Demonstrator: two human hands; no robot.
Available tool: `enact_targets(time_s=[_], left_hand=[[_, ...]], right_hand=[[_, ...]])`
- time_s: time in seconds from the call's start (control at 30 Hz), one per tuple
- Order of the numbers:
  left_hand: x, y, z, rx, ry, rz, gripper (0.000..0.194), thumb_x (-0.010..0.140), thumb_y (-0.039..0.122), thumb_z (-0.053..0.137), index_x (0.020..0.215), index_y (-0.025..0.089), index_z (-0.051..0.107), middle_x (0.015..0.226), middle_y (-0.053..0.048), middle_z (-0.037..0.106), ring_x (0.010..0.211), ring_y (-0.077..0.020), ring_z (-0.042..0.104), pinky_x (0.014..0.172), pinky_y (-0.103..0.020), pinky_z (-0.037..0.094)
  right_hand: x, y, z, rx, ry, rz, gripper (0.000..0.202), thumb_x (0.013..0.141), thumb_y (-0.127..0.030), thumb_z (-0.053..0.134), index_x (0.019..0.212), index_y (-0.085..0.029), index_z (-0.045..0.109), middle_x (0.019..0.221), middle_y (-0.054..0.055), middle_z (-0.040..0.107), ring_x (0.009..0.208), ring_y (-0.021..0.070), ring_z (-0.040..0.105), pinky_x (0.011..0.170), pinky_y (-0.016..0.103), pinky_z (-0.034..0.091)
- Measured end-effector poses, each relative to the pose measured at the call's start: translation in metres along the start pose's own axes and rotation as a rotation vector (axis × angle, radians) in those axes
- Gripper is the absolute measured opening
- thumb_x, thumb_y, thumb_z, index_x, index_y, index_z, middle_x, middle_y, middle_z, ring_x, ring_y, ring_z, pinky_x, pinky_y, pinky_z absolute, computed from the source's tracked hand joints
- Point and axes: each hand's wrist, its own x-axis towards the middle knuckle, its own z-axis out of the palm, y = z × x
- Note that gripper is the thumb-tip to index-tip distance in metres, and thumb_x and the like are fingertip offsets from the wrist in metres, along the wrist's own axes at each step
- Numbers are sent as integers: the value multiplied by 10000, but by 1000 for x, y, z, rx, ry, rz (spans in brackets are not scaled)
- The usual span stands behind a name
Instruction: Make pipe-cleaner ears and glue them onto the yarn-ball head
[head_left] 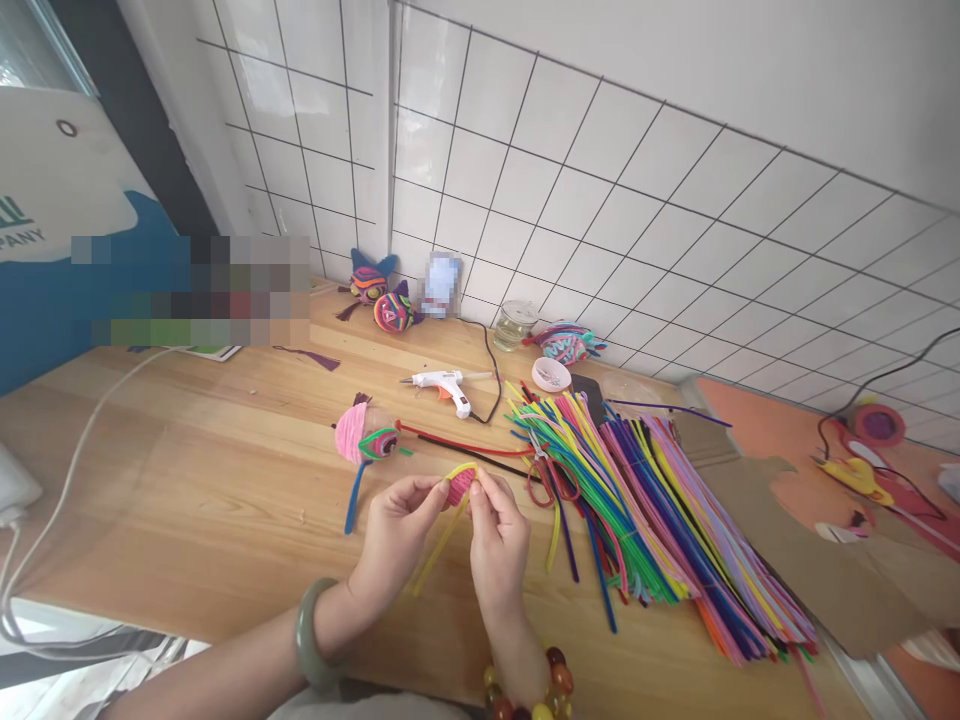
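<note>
Between my two hands is a small pink piece made of pipe cleaners (461,486), edged along its top with a yellow pipe cleaner whose loose end trails down. My left hand (401,510) pinches its left side with thumb and fingers. On its right side, my right hand (498,515) grips the edge the same way. Just beyond my left hand sits a round craft piece (356,432), half wrapped in pink, with a green-rimmed eye shape and a blue pipe cleaner hanging down. Red-handled scissors (551,478) lie right of my right hand.
Big bundles of coloured pipe cleaners (637,510) cover the right of the wooden table (225,480). A white glue gun (448,387) lies behind my hands, its black cord running back. Finished colourful pieces (395,311), a glass jar (514,325) and a pink dish (551,375) stand near the wall.
</note>
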Motion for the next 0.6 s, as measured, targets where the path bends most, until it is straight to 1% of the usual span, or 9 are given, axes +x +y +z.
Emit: enact_targets(time_s=[0.1,0.17,0.33,0.47,0.6], left_hand=[[0,0,1,-50,-5,-17,134,686,252,665,745,131,660,728,-29,688,708,-140,617,710,-235,505],[-1,-1,1,-91,-10,-31,133,692,249,661,749,129,658,729,-29,688,700,-135,616,714,-241,507],[-1,-4,0,-179,-15,-59,134,690,234,666,757,119,654,727,-32,686,682,-123,612,713,-239,511],[1,-3,0,-195,1,-83,129,680,226,675,747,118,652,714,-25,681,665,-116,608,683,-221,513],[0,2,1,-189,8,-119,134,665,226,688,729,113,653,712,-28,682,649,-113,606,670,-216,511]], right_hand=[[-1,-1,1,-14,-16,18,267,833,-288,474,1001,-149,628,776,48,583,704,162,542,664,288,452],[-2,-1,1,-2,-25,29,257,837,-282,470,989,-151,631,710,22,547,667,149,523,653,278,443],[-3,0,2,48,-51,40,226,837,-274,474,942,-159,638,713,14,532,684,147,517,667,271,434],[-2,0,1,37,-75,38,221,834,-278,480,936,-160,637,700,6,514,674,143,507,657,262,425],[-1,2,0,43,-86,97,203,817,-292,507,878,-157,647,689,5,531,662,139,505,639,252,418]])
